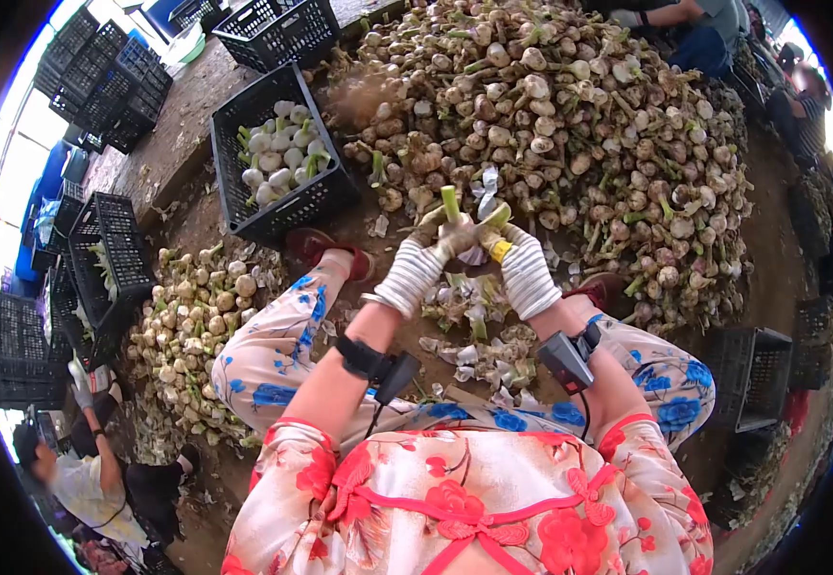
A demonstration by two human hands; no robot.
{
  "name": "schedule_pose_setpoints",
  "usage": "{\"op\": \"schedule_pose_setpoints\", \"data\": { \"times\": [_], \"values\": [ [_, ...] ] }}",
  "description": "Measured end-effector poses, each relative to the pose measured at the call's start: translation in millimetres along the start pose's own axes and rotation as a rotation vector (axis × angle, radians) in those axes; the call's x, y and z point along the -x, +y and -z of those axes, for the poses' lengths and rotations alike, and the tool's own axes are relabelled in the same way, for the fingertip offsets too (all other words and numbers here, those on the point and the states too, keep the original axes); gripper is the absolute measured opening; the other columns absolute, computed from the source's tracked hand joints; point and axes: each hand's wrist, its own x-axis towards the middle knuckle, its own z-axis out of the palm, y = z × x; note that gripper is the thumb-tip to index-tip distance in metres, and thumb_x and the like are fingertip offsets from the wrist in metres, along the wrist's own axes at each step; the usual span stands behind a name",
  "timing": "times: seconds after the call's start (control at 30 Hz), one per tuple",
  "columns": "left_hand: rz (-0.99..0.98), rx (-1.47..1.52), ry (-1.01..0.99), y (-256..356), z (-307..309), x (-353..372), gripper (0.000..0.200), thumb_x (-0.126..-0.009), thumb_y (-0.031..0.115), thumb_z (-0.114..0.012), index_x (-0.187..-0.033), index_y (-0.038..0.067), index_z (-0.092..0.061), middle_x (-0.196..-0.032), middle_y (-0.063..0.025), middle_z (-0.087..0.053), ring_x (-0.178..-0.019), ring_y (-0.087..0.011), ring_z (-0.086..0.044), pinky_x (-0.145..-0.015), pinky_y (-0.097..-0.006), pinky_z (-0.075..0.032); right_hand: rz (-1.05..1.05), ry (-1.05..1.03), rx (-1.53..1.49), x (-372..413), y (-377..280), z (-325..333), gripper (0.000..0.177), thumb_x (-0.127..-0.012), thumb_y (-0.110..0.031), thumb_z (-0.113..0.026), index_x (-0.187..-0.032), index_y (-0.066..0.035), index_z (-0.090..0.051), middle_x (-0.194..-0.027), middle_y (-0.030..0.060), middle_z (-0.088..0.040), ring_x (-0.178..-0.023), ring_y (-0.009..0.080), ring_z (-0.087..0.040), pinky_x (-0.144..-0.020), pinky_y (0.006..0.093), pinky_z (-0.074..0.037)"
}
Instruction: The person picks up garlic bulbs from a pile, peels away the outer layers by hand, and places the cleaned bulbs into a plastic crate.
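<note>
Both hands wear white knitted gloves and meet in front of my knees. My left hand (418, 266) is closed around a garlic bulb (457, 230) whose cut green stem points up. Against the bulb's right side, my right hand (522, 268) has its fingers closed, with a yellow band on one finger and a pale green stem piece (498, 217) at the fingertips. Whether it also holds a tool is hidden. Beneath the hands lie peeled skins (474, 305). A large heap of unpeeled garlic (541, 125) rises just beyond them.
A black crate (294, 213) with peeled white bulbs stands at the upper left. A smaller garlic pile (191, 331) lies left of my leg. More crates (110, 249) stand at far left, another (750, 379) at right. Co-workers sit at lower left (100, 489) and upper right (704, 38).
</note>
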Motion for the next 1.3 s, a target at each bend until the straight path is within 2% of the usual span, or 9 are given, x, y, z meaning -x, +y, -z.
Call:
{"op": "schedule_pose_setpoints", "data": {
  "times": [0.1,0.27,0.43,0.53,0.67,0.77,1.0,1.27,1.3],
  "values": [
    [-0.05,0.094,0.15,0.3,1.7,5.8,0.04,-0.074,0.017,-0.069,-0.108,0.004,-0.053,-0.096,-0.0035,-0.059,-0.086,-0.0126,-0.056,-0.074,-0.0249,-0.048,0.027,0.003,0.058,-6.7,-2.8,-4.8,0.018,-0.084,-0.009,-0.056,-0.098,0.002,-0.056,-0.083,0.0023,-0.059,-0.069,0.0083,-0.052,-0.062,0.0214,-0.045],
    [0.052,0.124,-0.103,30.2,5.6,14.4,0.041,-0.072,0.015,-0.07,-0.107,0.004,-0.053,-0.094,-0.003,-0.06,-0.077,-0.0104,-0.058,-0.06,-0.0212,-0.047,0.025,0.165,0.239,-41.5,5.3,41.8,0.016,-0.082,-0.004,-0.052,-0.096,0.001,-0.057,-0.079,0.0025,-0.059,-0.068,0.009,-0.051,-0.061,0.0222,-0.045],
    [-0.019,-0.05,-0.048,13.0,11.5,10.8,0.053,-0.069,0.013,-0.073,-0.115,0.003,-0.049,-0.103,-0.0054,-0.058,-0.088,-0.0126,-0.056,-0.075,-0.0263,-0.048,-0.035,-0.192,0.021,4.2,-40.8,-10.1,0.031,-0.082,-0.028,-0.061,-0.095,-0.001,-0.056,-0.075,0.0016,-0.058,-0.058,0.0054,-0.051,-0.052,0.0185,-0.042],
    [0.068,0.087,-0.088,9.4,12.0,13.3,0.055,-0.068,0.011,-0.073,-0.117,0.004,-0.048,-0.105,-0.0058,-0.057,-0.092,-0.0134,-0.055,-0.079,-0.0266,-0.047,-0.012,-0.152,0.298,3.1,-43.6,-11.4,0.028,-0.082,-0.023,-0.061,-0.096,0.0,-0.056,-0.071,0.0,-0.056,-0.053,0.005,-0.049,-0.046,0.0186,-0.039],
    [0.075,0.236,-0.082,14.6,12.7,15.2,0.054,-0.068,0.009,-0.073,-0.116,0.003,-0.048,-0.105,-0.0059,-0.057,-0.092,-0.0137,-0.055,-0.079,-0.0273,-0.047,-0.1,-0.144,0.123,1.5,-40.6,-3.9,0.02,-0.081,-0.019,-0.063,-0.092,-0.003,-0.057,-0.075,0.0001,-0.057,-0.049,0.0071,-0.051,-0.045,0.0194,-0.04],
    [0.045,0.065,-0.087,15.3,11.7,14.4,0.051,-0.07,0.009,-0.071,-0.116,0.003,-0.048,-0.105,-0.0063,-0.057,-0.092,-0.0141,-0.056,-0.079,-0.0273,-0.047,-0.042,-0.067,0.486,9.7,-44.6,-16.7,0.018,-0.081,-0.013,-0.061,-0.093,0.0,-0.057,-0.081,0.0015,-0.057,-0.069,0.0066,-0.051,-0.059,0.021,-0.044],
    [-0.015,0.169,-0.278,7.9,18.4,12.6,0.047,-0.073,0.018,-0.07,-0.113,0.002,-0.051,-0.105,-0.0054,-0.057,-0.091,-0.0132,-0.055,-0.082,-0.0278,-0.045,-0.057,-0.095,-0.047,0.3,-13.9,8.0,0.022,-0.079,-0.007,-0.06,-0.099,0.003,-0.055,-0.086,0.0022,-0.059,-0.075,0.0072,-0.052,-0.066,0.0215,-0.045],
    [-0.067,-0.025,0.116,23.8,4.6,18.0,0.036,-0.075,0.015,-0.068,-0.107,0.002,-0.057,-0.098,-0.0055,-0.06,-0.085,-0.0123,-0.057,-0.075,-0.0247,-0.046,0.188,-0.082,0.246,-8.4,12.0,1.3,0.018,-0.082,-0.008,-0.056,-0.096,0.003,-0.055,-0.08,0.0,-0.057,-0.07,0.0053,-0.05,-0.062,0.0194,-0.043],
    [-0.06,0.037,0.121,25.4,6.4,18.0,0.034,-0.075,0.014,-0.067,-0.105,0.001,-0.058,-0.096,-0.0057,-0.061,-0.083,-0.0128,-0.057,-0.075,-0.0252,-0.047,0.055,0.027,0.419,-10.6,3.4,2.6,0.016,-0.084,-0.01,-0.052,-0.094,0.002,-0.055,-0.079,0.003,-0.057,-0.068,0.0055,-0.05,-0.063,0.0234,-0.045]
  ]
}}
